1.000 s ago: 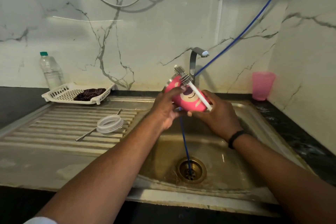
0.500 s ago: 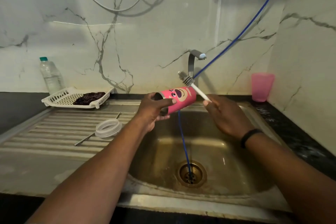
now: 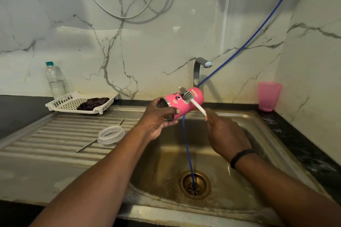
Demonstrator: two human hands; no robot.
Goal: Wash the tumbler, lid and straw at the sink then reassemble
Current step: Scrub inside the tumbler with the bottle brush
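Marble-veined walls close round a steel sink [image 3: 258,131], the landmark for everything else; nearest its front edge, the drain [image 3: 195,184] takes a blue hose [image 3: 187,145] that climbs over the basin toward the far right wall; above the basin the left hand [image 3: 158,116] curls round the open end of the pink tumbler [image 3: 186,103], held on its side, mouth to the left; the right hand [image 3: 225,132] pinches the white handle of a bottle brush [image 3: 186,96], whose bristles lie against the tumbler's outer wall; left of the basin, on the ribbed drainboard, rest the clear lid [image 3: 111,134] and a thin metal rod, probably the straw [image 3: 92,144], just beside it; farther left sit a white basket [image 3: 55,104] and a water bottle [image 3: 55,79]; behind the basin stands the tap [image 3: 199,72], with a pink cup [image 3: 268,98] off to its right. Risk, as I judge it: a wet, tilted tumbler gripped only at one end may slip into the basin if the brush pushes hard; the hose could also snag the brushing arm.
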